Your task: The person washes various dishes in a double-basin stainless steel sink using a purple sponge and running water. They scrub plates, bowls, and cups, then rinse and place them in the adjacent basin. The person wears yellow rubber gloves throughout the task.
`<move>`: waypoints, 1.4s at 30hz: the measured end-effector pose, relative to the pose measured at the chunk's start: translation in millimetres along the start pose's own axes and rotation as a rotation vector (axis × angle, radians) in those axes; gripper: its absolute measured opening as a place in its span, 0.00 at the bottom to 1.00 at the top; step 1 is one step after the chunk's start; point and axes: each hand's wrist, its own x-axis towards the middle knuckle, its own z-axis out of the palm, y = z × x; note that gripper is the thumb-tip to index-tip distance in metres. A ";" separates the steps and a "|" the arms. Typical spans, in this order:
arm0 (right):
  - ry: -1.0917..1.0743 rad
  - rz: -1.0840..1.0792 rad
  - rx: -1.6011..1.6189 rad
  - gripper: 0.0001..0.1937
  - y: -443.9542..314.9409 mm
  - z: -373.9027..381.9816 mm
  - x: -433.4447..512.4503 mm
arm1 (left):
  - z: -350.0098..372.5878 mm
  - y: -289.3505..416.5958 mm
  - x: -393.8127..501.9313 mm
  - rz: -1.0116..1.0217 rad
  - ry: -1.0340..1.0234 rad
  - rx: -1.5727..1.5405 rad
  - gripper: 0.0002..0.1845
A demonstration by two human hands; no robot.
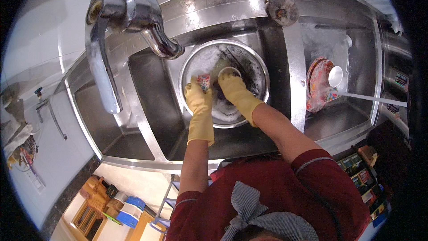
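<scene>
A round steel basin (187, 53) with sudsy water stands in the middle sink compartment (230, 144). Both of my hands wear yellow rubber gloves and are inside the basin's rim. My left hand (198, 95) grips a small red-patterned cup (203, 82) on the left side. Near the basin's centre, my right hand (231, 83) has its fingers at the mouth of a round cup (230, 69) with a pale rim. Those fingertips are partly hidden inside that rim, so whether they also hold a scrubber cannot be seen.
A chrome faucet (140, 23) with a long lever overhangs the upper left. In the right compartment (354, 117) lie red-patterned dishes (317, 83), a white cup (335, 76) and a narrow white strip (374, 98), possibly running water. A round metallic scourer or strainer (283, 11) rests on the back ledge.
</scene>
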 end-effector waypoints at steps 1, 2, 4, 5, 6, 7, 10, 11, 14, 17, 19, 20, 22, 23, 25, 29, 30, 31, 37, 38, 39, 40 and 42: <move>-0.212 -0.094 -0.083 0.12 -1.6 3.4 -1.4 | 6.1 4.3 2.0 -0.079 -0.076 0.002 0.37; -0.184 -0.072 -0.084 0.12 3.9 4.5 3.3 | 14.1 7.7 4.3 -0.145 -0.127 0.001 0.36; -0.254 0.043 -0.136 0.14 13.7 5.8 8.6 | 34.2 8.8 9.6 -0.241 -0.180 -0.057 0.30; -0.267 0.091 0.015 0.15 20.1 4.1 12.3 | 44.6 5.5 13.7 -0.225 -0.217 -0.097 0.28; -0.235 0.186 0.123 0.15 22.3 3.3 12.6 | 53.9 -1.7 17.3 -0.205 -0.249 -0.142 0.27; -0.181 0.275 0.257 0.16 25.2 0.5 14.4 | 63.0 -10.0 20.7 -0.211 -0.300 -0.177 0.25; -0.120 0.245 0.627 0.17 26.9 -10.4 3.7 | 85.9 -33.5 28.1 -0.207 -0.154 -0.419 0.24; -0.082 0.305 0.912 0.18 24.8 -14.8 -3.6 | 89.3 -40.7 27.3 -0.205 -0.104 -0.460 0.25; -0.113 0.437 1.585 0.21 20.6 -35.4 -20.6 | 84.8 -52.2 24.5 -0.288 -0.012 -0.848 0.29; 0.012 0.273 1.079 0.23 3.5 -60.6 -29.3 | 64.9 -45.0 12.5 -0.464 -0.081 -1.188 0.34; 0.080 0.211 0.935 0.22 -24.4 -73.8 -33.9 | 48.9 -31.0 5.7 -0.500 -0.165 -1.295 0.35; -0.029 0.068 0.632 0.23 -34.9 -80.6 -30.5 | 41.5 -22.7 1.7 -0.475 -0.196 -1.305 0.35; -0.273 0.069 0.417 0.24 -58.5 -85.1 -36.1 | 25.3 -7.9 -4.1 -0.543 -0.229 -1.390 0.35; -0.330 0.053 0.389 0.24 -65.6 -85.4 -40.9 | 13.9 -6.0 -10.9 -0.295 -0.239 -0.968 0.35; -0.275 -0.380 0.037 0.25 -60.6 -84.6 -59.7 | -6.3 -0.3 -19.5 -0.258 -0.265 -0.822 0.36; -0.209 -0.824 -0.325 0.18 -16.7 -92.8 -79.6 | -35.7 12.4 -38.0 -0.623 -0.432 -1.036 0.37; -0.199 -0.449 -0.013 0.17 -16.7 -93.5 -81.2 | -36.5 19.1 -43.6 -0.639 -0.434 -1.076 0.36; -0.147 -0.488 0.046 0.17 -16.6 -94.2 -82.5 | -35.3 27.1 -47.8 -0.669 -0.406 -1.115 0.36; -0.123 -0.036 0.798 0.20 -48.3 -71.1 -99.5 | -47.1 29.9 -55.3 -0.524 -0.382 -1.337 0.32; 0.017 -0.246 0.628 0.19 -38.4 -68.6 -103.8 | -53.8 23.7 -52.9 -0.484 -0.419 -1.245 0.32; 0.079 -0.553 0.428 0.18 -29.4 -66.8 -105.3 | -56.9 20.8 -52.3 -0.425 -0.446 -1.161 0.32; -0.090 -0.389 0.612 0.16 -22.9 -66.1 -106.7 | -57.9 19.5 -53.2 -0.453 -0.477 -1.132 0.30; 0.148 -0.773 0.235 0.15 -17.9 -67.6 -104.6 | -57.2 20.8 -57.1 -0.460 -0.515 -1.101 0.28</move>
